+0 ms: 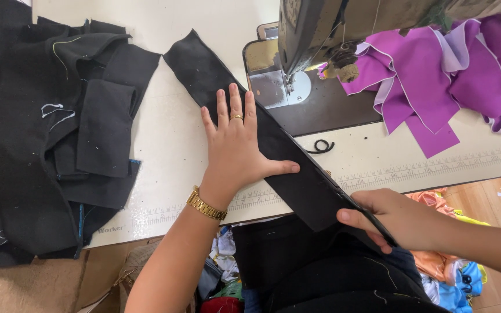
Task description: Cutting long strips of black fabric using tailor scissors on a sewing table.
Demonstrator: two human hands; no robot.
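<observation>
A long black fabric strip [204, 75] lies diagonally across the white sewing table [169, 139], from the far centre to the near edge. My left hand [236, 145], with a ring and a gold watch, lies flat on the strip with fingers spread, pressing it to the table. My right hand [389, 217] pinches the strip's near end at the table's edge, fingers closed on the fabric. The sewing machine [320, 29] stands just beyond the strip, its needle plate [276, 90] to the right of my left hand.
A heap of black fabric pieces [42, 133] covers the table's left side. Purple fabric pieces [430, 81] lie behind the machine at the right. A small black loop [322, 146] rests on the table. Coloured cloth scraps [447, 272] and black fabric [320, 272] hang below the edge.
</observation>
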